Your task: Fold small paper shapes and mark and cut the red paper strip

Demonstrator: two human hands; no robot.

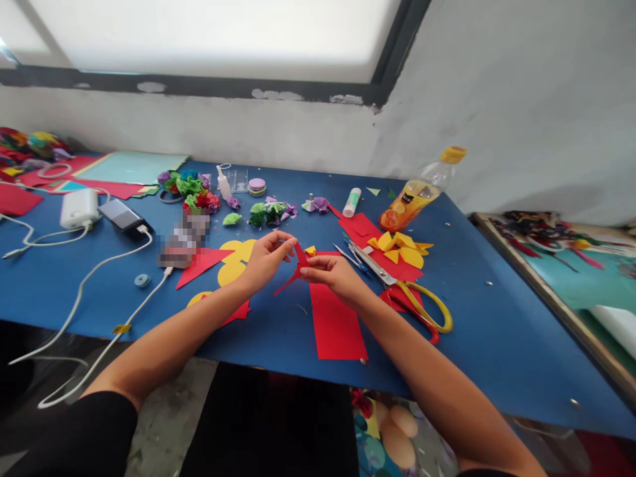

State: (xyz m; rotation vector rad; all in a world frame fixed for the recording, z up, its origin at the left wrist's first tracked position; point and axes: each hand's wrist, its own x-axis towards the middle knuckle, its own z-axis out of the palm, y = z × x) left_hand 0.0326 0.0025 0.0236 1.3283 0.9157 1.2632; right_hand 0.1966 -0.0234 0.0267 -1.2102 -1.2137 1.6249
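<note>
**Both hands on a small red paper cutout, mid-fold over the blue table**

Nearest you, a flat red paper rectangle (336, 322) lies on the blue table (497, 318), just under your wrists. Right above it, your left hand (265, 260) and right hand (332, 273) meet: both pinch the thin folded red paper piece (296, 267), fingertips closed on it from either side, held up off the sheet. You look to be creasing or shaping it, and the next move likely calls for a firm pinch along the fold while the other hand steadies the tail. Right of the piece, yellow-handled scissors (407, 291) lie shut among yellow paper petals (403, 248). Left of it, yellow paper circles (233, 262) and a red paper triangle (201, 264). Farther back, crumpled tissue flowers (191, 188), a white glue stick (352, 202), and a tilted orange drink bottle (417, 194); its dark label is too small to read.
</note>
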